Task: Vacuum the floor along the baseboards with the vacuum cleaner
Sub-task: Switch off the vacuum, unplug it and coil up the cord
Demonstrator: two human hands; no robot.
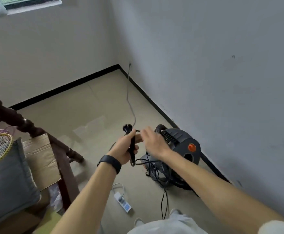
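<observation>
While cord [133, 157] in left hand [123, 149] — vacuum cleaner [181, 144] beside baseboard [154, 105].

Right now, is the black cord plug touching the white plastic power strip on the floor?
Apart: head view shows the plug held in the left hand, floor between it and the power strip.

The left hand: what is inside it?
A folded black power cord, with its plug sticking out above the left hand. The hand covers the middle of the bundle, so that part cannot be seen.
</observation>
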